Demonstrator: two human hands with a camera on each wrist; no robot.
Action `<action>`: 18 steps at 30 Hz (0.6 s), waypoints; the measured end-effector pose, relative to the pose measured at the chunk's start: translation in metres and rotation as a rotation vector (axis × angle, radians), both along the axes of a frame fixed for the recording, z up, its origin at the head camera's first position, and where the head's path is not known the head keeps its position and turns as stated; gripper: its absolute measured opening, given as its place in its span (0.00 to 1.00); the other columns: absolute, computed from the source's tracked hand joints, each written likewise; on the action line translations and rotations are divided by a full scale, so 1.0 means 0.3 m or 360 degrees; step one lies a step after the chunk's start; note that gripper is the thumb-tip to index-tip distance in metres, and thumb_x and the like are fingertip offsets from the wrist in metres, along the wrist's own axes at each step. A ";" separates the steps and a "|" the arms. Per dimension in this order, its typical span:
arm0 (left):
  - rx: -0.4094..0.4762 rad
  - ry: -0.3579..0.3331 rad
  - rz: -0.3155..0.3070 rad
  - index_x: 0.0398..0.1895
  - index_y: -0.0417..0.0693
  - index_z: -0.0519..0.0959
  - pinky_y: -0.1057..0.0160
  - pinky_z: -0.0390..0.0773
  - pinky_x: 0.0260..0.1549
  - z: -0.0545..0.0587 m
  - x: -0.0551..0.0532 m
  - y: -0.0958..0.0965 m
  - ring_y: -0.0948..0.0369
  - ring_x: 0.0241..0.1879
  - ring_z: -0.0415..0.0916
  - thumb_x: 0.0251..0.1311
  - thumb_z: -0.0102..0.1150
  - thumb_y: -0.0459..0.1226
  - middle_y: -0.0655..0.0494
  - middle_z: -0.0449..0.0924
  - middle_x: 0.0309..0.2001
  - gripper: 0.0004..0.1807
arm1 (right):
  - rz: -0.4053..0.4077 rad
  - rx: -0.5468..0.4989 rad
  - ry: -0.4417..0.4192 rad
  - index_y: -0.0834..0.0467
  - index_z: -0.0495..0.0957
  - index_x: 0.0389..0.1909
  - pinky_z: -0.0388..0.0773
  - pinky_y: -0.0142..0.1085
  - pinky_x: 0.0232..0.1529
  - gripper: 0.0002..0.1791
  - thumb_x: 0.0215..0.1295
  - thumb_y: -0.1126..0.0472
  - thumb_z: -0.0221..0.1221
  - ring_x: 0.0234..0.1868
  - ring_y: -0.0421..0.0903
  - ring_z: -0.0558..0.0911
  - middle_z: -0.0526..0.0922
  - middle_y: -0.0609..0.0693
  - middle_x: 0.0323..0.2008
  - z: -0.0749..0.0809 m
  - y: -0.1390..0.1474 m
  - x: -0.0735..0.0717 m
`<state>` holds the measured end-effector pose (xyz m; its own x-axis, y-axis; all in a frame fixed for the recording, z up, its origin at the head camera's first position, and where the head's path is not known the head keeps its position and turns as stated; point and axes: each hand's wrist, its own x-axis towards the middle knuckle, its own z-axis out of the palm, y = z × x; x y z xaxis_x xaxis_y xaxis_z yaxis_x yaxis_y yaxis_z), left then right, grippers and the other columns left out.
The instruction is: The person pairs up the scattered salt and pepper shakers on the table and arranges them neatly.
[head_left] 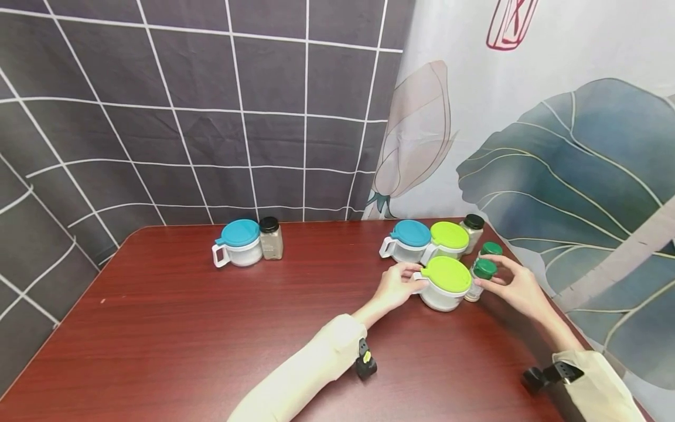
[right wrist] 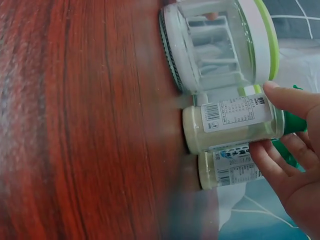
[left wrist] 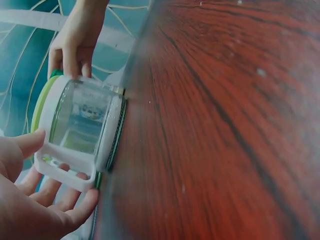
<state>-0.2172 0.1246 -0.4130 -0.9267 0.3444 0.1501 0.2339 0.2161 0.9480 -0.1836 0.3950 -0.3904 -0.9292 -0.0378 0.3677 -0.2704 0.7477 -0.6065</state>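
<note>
My left hand (head_left: 398,287) holds the white handle (left wrist: 65,167) of a clear seasoning jar with a lime-green lid (head_left: 447,274), thumb on one side and fingers on the other. Beside that jar, my right hand (head_left: 519,288) pinches a green-capped spice bottle (right wrist: 232,122) near its cap, between thumb and finger. This bottle has a white printed label and pale contents. A second green-capped spice bottle (right wrist: 232,167) stands right behind it, close to my fingers. Both bottles and the jar stand upright on the table. The jar looks see-through in the wrist views.
Behind the held jar stand a blue-lidded jar (head_left: 411,234), another lime-lidded jar (head_left: 449,235) and a black-capped bottle (head_left: 472,231). Farther left on the red-brown table (head_left: 211,334) are a blue-lidded jar (head_left: 239,240) and a black-capped bottle (head_left: 271,240). Curtains hang behind the table.
</note>
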 end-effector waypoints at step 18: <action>-0.0048 0.0033 0.0093 0.43 0.40 0.82 0.77 0.75 0.32 -0.007 0.003 0.018 0.63 0.36 0.82 0.55 0.68 0.38 0.49 0.86 0.39 0.15 | -0.0080 0.0072 -0.0064 0.61 0.75 0.55 0.74 0.24 0.31 0.29 0.51 0.57 0.71 0.33 0.24 0.75 0.70 0.20 0.34 0.011 -0.004 0.002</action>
<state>-0.2164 0.1301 -0.4152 -0.9421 0.2948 0.1598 0.2396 0.2584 0.9359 -0.1831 0.3937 -0.3870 -0.9444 -0.0062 0.3288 -0.2076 0.7867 -0.5814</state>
